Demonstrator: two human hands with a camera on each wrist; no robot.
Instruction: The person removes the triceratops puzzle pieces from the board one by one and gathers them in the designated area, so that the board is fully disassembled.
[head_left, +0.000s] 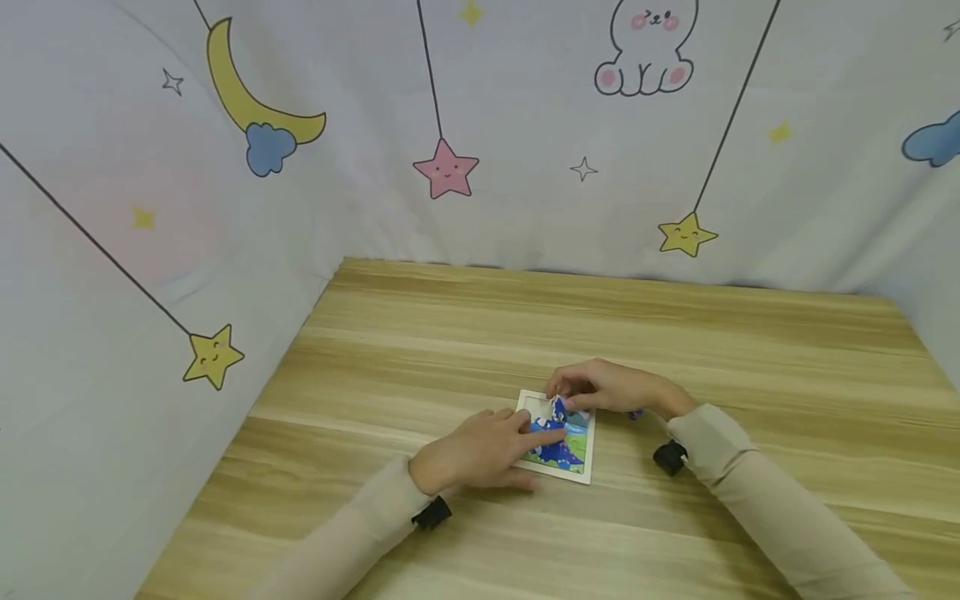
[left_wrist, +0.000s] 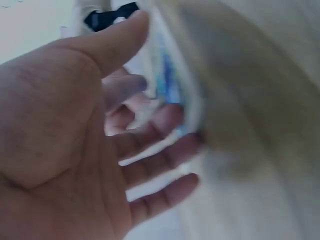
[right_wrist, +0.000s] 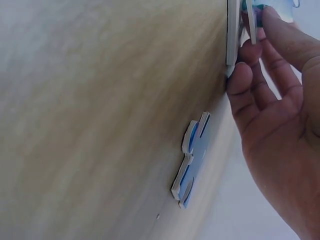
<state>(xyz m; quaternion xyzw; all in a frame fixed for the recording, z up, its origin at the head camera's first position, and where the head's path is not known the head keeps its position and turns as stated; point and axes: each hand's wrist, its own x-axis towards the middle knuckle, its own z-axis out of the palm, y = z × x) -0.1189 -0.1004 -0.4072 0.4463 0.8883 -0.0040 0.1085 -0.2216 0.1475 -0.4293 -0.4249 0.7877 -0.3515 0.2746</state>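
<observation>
A small jigsaw puzzle in a white-rimmed tray [head_left: 589,454] lies on the table, its picture blue and green, with a pale bare patch at the upper left. My left hand [head_left: 476,450] rests over the tray's left side, fingers extended across the picture. Between thumb and fingers, my right hand [head_left: 611,388] pinches a puzzle piece [head_left: 558,409], tilted up above the tray's upper part. The right wrist view shows that piece [right_wrist: 251,25] edge-on beside the thumb. A loose puzzle piece [right_wrist: 189,162] lies on the table near the right hand, mostly hidden by that hand in the head view.
The wood-grain table [head_left: 420,333] extends around the tray on all sides. A white curtain [head_left: 517,225] printed with stars and a moon hangs along its back and left. Black wrist mounts [head_left: 670,457] sit below both cuffs.
</observation>
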